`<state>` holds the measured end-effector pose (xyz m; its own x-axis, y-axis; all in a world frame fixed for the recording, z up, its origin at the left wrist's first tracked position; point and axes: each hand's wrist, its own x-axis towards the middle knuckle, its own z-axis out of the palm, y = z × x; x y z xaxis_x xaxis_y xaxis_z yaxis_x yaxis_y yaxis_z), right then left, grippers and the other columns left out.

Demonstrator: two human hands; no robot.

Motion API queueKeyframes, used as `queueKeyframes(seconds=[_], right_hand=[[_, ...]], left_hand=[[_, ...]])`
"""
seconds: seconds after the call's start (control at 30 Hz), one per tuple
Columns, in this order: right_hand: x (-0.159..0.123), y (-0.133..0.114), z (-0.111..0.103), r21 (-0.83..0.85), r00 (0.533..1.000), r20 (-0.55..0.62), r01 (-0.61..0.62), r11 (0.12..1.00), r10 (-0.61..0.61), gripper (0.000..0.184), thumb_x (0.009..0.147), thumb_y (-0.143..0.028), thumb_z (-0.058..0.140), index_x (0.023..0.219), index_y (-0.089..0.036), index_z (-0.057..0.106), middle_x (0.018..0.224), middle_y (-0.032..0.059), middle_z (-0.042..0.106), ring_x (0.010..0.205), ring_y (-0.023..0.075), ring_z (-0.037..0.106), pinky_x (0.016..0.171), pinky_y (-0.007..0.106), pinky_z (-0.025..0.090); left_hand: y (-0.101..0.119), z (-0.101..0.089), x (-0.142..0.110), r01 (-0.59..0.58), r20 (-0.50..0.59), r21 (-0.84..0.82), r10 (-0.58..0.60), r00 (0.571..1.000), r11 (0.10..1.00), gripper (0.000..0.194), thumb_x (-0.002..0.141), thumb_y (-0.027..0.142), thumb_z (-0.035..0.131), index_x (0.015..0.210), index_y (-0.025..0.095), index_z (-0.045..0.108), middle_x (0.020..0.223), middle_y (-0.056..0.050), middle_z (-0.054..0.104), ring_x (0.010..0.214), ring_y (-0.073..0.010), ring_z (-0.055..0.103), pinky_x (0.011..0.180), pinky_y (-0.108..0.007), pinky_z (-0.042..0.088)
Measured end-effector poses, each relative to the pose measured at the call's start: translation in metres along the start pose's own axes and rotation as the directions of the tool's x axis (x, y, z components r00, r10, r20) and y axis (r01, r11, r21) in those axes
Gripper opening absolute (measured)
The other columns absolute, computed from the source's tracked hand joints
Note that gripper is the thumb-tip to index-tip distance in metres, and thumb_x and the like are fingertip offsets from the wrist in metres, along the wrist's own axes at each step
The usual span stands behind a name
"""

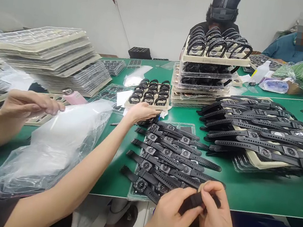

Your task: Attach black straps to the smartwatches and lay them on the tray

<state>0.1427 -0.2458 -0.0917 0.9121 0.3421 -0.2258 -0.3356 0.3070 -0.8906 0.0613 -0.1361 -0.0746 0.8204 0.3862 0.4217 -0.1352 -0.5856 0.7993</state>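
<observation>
Two hands, the left hand and the right hand, pinch a short black watch strap between their fingers, just beside rows of black-strapped smartwatches on a clear tray on the green worktop.

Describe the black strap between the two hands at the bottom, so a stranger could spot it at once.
On the green workbench, find the clear tray of black watches nearest the viewer. Just off its near corner, the left hand and right hand pinch a black watch strap. Unlike its neighbours, it is off the tray.
</observation>
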Motion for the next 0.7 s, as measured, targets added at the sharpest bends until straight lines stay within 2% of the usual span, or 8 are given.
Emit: queueKeyframes(seconds=[0.17, 0.3, 0.4, 0.5, 0.57, 0.63, 0.7], right_hand=[[0.002, 0.007, -0.01, 0.032, 0.995, 0.065, -0.071, 0.997, 0.069, 0.031, 0.084, -0.044, 0.089, 0.088, -0.024, 0.064, 0.086, -0.0011, 0.057, 0.062, 0.0122, 0.049, 0.053, 0.022, 0.047], [0.007, 0.014, -0.021, 0.02, 0.992, 0.07, -0.107, 0.994, 0.105, 0.033, 0.083, -0.047, 0.088, 0.091, -0.025, 0.065, 0.085, -0.0006, 0.06, 0.063, 0.0144, 0.054, 0.054, 0.024, 0.051], [0.009, 0.015, -0.02, 0.01, 0.99, 0.04, -0.139, 0.99, 0.138, 0.038, 0.079, -0.049, 0.091, 0.091, -0.025, 0.063, 0.085, -0.0006, 0.061, 0.063, 0.0149, 0.055, 0.054, 0.023, 0.053], [0.004, 0.012, -0.008, 0.027, 0.989, -0.006, -0.149, 0.989, 0.149, 0.042, 0.081, -0.053, 0.089, 0.103, -0.028, 0.064, 0.09, -0.0004, 0.06, 0.067, 0.0155, 0.056, 0.057, 0.023, 0.054], [-0.002, 0.009, 0.003, 0.042, 0.999, 0.002, -0.055, 0.998, 0.055, 0.047, 0.087, -0.056, 0.084, 0.122, -0.034, 0.062, 0.098, 0.0, 0.061, 0.076, 0.0172, 0.06, 0.066, 0.025, 0.057], [-0.009, 0.006, 0.011, -0.016, 0.995, 0.026, 0.093, 0.996, -0.093, 0.053, 0.093, -0.057, 0.078, 0.138, -0.037, 0.057, 0.101, 0.0001, 0.062, 0.085, 0.0183, 0.061, 0.078, 0.028, 0.058], [-0.013, 0.006, 0.014, -0.154, 0.982, 0.071, 0.187, 0.97, -0.177, 0.051, 0.1, -0.055, 0.07, 0.145, -0.034, 0.059, 0.095, 0.0006, 0.064, 0.082, 0.0185, 0.061, 0.079, 0.028, 0.056]], left_hand=[[0.0, 0.0, 0.0, 0.038, -0.027, -0.006, -0.038, 0.999, 0.999, 0.013, 0.096, 0.031, 0.075, 0.108, 0.025, 0.072, 0.094, -0.001, 0.082, 0.079, -0.017, 0.077, 0.076, -0.023, 0.061], [0.0, 0.001, 0.0, 0.087, 0.007, -0.025, -0.086, 0.996, 0.996, 0.022, 0.095, 0.031, 0.072, 0.116, 0.026, 0.072, 0.103, -0.002, 0.081, 0.09, -0.0194, 0.077, 0.083, -0.025, 0.062], [-0.001, 0.007, -0.003, 0.146, 0.031, -0.037, -0.145, 0.989, 0.989, 0.018, 0.095, 0.029, 0.068, 0.112, 0.026, 0.073, 0.099, -0.002, 0.079, 0.09, -0.0196, 0.076, 0.083, -0.026, 0.062], [-0.005, 0.016, -0.009, 0.163, -0.043, -0.074, -0.166, 0.985, 0.984, 0.016, 0.098, 0.035, 0.063, 0.105, 0.024, 0.072, 0.095, -0.004, 0.078, 0.085, -0.0203, 0.075, 0.079, -0.028, 0.062], [-0.009, 0.02, -0.011, 0.192, -0.127, -0.184, -0.217, 0.968, 0.964, 0.025, 0.101, 0.045, 0.061, 0.103, 0.022, 0.071, 0.091, -0.006, 0.076, 0.081, -0.0201, 0.073, 0.074, -0.028, 0.06], [-0.011, 0.02, -0.008, 0.278, -0.16, -0.429, -0.376, 0.913, 0.859, 0.035, 0.101, 0.055, 0.062, 0.103, 0.021, 0.069, 0.083, -0.004, 0.071, 0.07, -0.0161, 0.067, 0.065, -0.025, 0.056], [-0.011, 0.017, -0.003, 0.329, -0.114, -0.688, -0.544, 0.831, 0.647, 0.041, 0.099, 0.06, 0.065, 0.109, 0.021, 0.066, 0.076, 0.0, 0.064, 0.058, -0.0099, 0.056, 0.057, -0.02, 0.049]])
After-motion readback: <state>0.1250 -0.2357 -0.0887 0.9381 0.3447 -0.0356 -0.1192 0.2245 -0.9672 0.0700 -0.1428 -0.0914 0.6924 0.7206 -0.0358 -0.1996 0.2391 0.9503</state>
